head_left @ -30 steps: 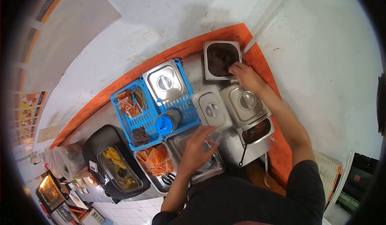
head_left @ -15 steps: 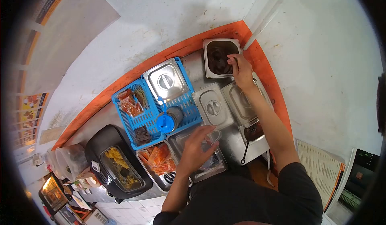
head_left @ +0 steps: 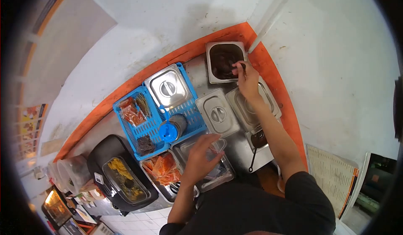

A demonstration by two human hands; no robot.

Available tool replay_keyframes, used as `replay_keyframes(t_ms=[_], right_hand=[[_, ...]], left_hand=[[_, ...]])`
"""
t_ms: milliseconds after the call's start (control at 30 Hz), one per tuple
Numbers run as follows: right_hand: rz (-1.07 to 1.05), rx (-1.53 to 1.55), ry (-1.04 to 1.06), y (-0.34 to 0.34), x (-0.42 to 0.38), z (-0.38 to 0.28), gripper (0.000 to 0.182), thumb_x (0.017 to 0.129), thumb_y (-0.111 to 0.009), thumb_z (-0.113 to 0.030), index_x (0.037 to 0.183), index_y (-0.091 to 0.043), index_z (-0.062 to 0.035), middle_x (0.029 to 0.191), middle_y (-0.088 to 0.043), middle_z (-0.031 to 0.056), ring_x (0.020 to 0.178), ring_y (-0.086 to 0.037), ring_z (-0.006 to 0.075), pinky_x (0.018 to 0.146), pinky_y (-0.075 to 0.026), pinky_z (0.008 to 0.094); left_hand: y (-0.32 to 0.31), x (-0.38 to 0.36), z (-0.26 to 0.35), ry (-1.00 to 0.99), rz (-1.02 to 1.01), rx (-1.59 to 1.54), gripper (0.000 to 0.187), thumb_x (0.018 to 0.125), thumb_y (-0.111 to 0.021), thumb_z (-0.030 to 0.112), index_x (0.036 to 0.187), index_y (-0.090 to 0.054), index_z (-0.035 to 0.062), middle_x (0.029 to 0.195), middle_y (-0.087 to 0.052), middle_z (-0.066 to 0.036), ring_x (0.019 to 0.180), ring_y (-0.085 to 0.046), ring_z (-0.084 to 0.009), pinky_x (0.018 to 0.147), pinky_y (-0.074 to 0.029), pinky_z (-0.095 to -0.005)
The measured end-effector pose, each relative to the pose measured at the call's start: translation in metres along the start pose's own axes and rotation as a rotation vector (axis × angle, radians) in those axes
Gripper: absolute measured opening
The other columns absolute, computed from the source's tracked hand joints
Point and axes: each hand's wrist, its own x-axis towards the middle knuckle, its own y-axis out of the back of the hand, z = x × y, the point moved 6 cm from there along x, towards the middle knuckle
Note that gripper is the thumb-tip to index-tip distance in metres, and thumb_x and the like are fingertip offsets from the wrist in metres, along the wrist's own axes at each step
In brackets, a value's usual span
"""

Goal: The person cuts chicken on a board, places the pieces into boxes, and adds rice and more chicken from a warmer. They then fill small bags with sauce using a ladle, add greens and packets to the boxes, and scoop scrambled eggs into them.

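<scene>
My right hand point(head_left: 248, 80) is closed in a pinch over the right edge of a deep steel container point(head_left: 208, 69) at the back. Dark brown sauce point(head_left: 222, 60) fills that container's bottom. What the fingers grip, if anything, I cannot make out. My left hand point(head_left: 202, 158) hovers, fingers apart and slightly curved, above a rectangular tray point(head_left: 181, 146) with clear plastic in it. Beneath my right forearm lies a lidded steel container point(head_left: 240, 101). Another steel lid point(head_left: 218, 114) with a recessed handle sits left of it.
A blue basket point(head_left: 147, 128) holds packets, a lidded steel container point(head_left: 168, 88) and a blue-topped jar point(head_left: 169, 131). Nearer stand a tray of orange packets point(head_left: 163, 169) and a black appliance point(head_left: 98, 159) with a window. A ladle point(head_left: 253, 159) rests in a small sauce container at right.
The whole view has shifted slightly left. My right hand has moved a little lower over the sauce container, its fingers more curled. My left hand stays almost where it was.
</scene>
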Motion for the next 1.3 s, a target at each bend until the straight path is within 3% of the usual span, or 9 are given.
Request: replay_keyframes(t_ms=[67, 133, 200, 433, 500, 733, 1000, 1067, 1300], right_hand=[[0.032, 0.033, 0.036, -0.004, 0.009, 0.009, 0.012, 0.098, -0.056, -0.007, 0.101, -0.061, 0.0040, 0.090, -0.067, 0.0167, 0.072, -0.068, 0.0245, 0.066, -0.054, 0.0344], [-0.025, -0.057, 0.263, -0.003, 0.012, 0.009, 0.012, 0.096, -0.058, -0.004, 0.103, -0.061, 0.0040, 0.094, -0.066, 0.0180, 0.078, -0.067, 0.0302, 0.071, -0.054, 0.0362], [-0.045, -0.075, 0.272, 0.008, 0.010, 0.013, 0.012, 0.094, -0.059, -0.002, 0.104, -0.061, 0.0036, 0.096, -0.065, 0.0186, 0.083, -0.065, 0.0346, 0.074, -0.053, 0.0375], [-0.024, 0.036, -0.008, 0.019, -0.011, 0.010, 0.017, 0.100, -0.055, -0.011, 0.103, -0.061, 0.0040, 0.089, -0.068, 0.0157, 0.069, -0.068, 0.0221, 0.065, -0.054, 0.0329], [-0.010, 0.067, -0.087, 0.013, 0.001, 0.004, 0.019, 0.101, -0.055, -0.012, 0.104, -0.061, 0.0048, 0.090, -0.069, 0.0157, 0.071, -0.069, 0.0212, 0.065, -0.054, 0.0318], [0.001, -0.071, 0.147, 0.022, 0.016, 0.015, 0.015, 0.100, -0.054, -0.008, 0.104, -0.061, 0.0052, 0.090, -0.068, 0.0164, 0.073, -0.070, 0.0229, 0.067, -0.054, 0.0312], [0.035, 0.125, -0.080, 0.014, -0.006, 0.010, 0.017, 0.102, -0.053, -0.011, 0.101, -0.062, 0.0033, 0.091, -0.070, 0.0126, 0.074, -0.070, 0.0168, 0.066, -0.054, 0.0306], [0.015, 0.026, -0.074, 0.003, 0.012, 0.013, 0.022, 0.104, -0.051, -0.016, 0.102, -0.062, 0.0030, 0.087, -0.069, 0.0112, 0.070, -0.066, 0.0131, 0.069, -0.053, 0.0281], [0.007, -0.106, 0.126, 0.025, 0.018, 0.019, 0.020, 0.103, -0.051, -0.014, 0.102, -0.061, 0.0035, 0.086, -0.070, 0.0123, 0.070, -0.068, 0.0176, 0.064, -0.053, 0.0300]], left_hand=[[0.000, 0.000, 0.003, -0.011, -0.011, 0.028, 0.052, 0.074, -0.080, 0.000, 0.123, -0.064, 0.0040, 0.120, -0.062, -0.014, 0.079, -0.062, -0.0161, 0.072, -0.054, -0.0283], [0.001, -0.001, 0.003, -0.021, -0.010, 0.045, 0.052, 0.074, -0.080, 0.000, 0.124, -0.064, 0.0041, 0.119, -0.062, -0.014, 0.080, -0.062, -0.0161, 0.072, -0.055, -0.0283], [0.002, -0.003, -0.001, 0.017, 0.003, 0.021, 0.052, 0.074, -0.080, 0.001, 0.123, -0.064, 0.0046, 0.119, -0.062, -0.014, 0.081, -0.063, -0.0162, 0.071, -0.055, -0.0283], [0.001, -0.003, -0.009, 0.010, 0.002, 0.033, 0.051, 0.074, -0.081, 0.001, 0.123, -0.065, 0.0051, 0.120, -0.062, -0.014, 0.085, -0.064, -0.0171, 0.071, -0.057, -0.0279], [0.000, -0.001, -0.005, 0.014, -0.002, 0.030, 0.048, 0.076, -0.078, 0.003, 0.122, -0.063, 0.0034, 0.117, -0.063, -0.015, 0.075, -0.066, -0.0201, 0.073, -0.054, -0.0321], [0.003, -0.001, -0.002, 0.043, -0.013, -0.025, 0.053, 0.073, -0.081, 0.001, 0.123, -0.065, 0.0059, 0.120, -0.061, -0.013, 0.084, -0.064, -0.0148, 0.071, -0.055, -0.0272], [0.014, -0.008, -0.009, 0.015, 0.030, -0.013, 0.052, 0.073, -0.081, 0.001, 0.122, -0.064, 0.0039, 0.118, -0.062, -0.013, 0.079, -0.064, -0.0152, 0.069, -0.054, -0.0270], [0.014, -0.007, -0.006, 0.022, 0.014, -0.003, 0.052, 0.073, -0.081, 0.001, 0.122, -0.064, 0.0037, 0.118, -0.062, -0.013, 0.078, -0.064, -0.0151, 0.068, -0.054, -0.0270], [0.015, -0.008, -0.005, 0.001, 0.028, -0.017, 0.050, 0.074, -0.081, 0.002, 0.121, -0.065, 0.0048, 0.118, -0.062, -0.012, 0.075, -0.064, -0.0135, 0.061, -0.051, -0.0257]])
